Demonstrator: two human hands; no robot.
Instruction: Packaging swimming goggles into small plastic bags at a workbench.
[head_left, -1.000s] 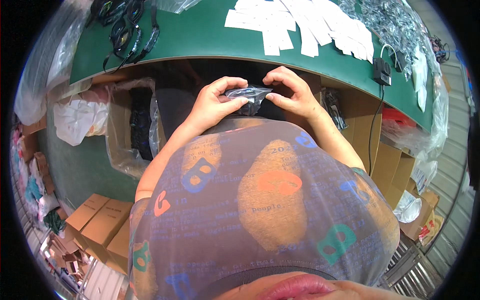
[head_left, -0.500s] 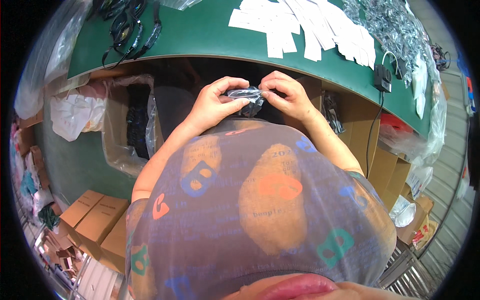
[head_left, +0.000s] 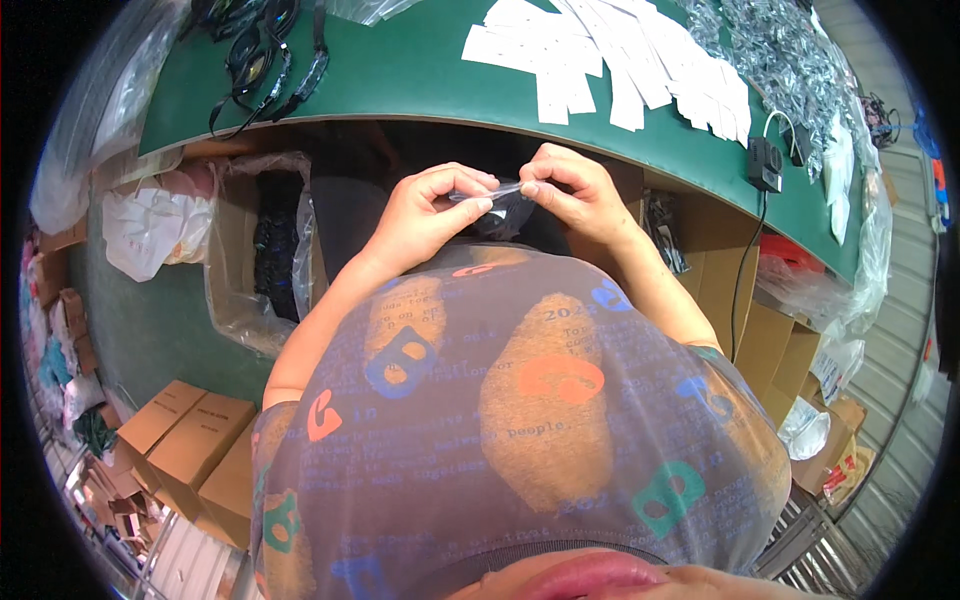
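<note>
Green bench (head_left: 400, 90): paper slips (head_left: 610, 60), goggles (head_left: 262, 55). Below its edge, my left hand (head_left: 425, 215) and right hand (head_left: 575, 190) both pinch a clear bag (head_left: 495, 200), stretching its mouth taut between them.

Beyond the hands, the desk (head_left: 400, 85) is dark green, scattered with white paper slips (head_left: 610, 65). Between the hands sits a clear bag (head_left: 500, 200) with dark contents. Below them, a grey shirt (head_left: 520, 420) bears orange, blue and teal letters.
</note>
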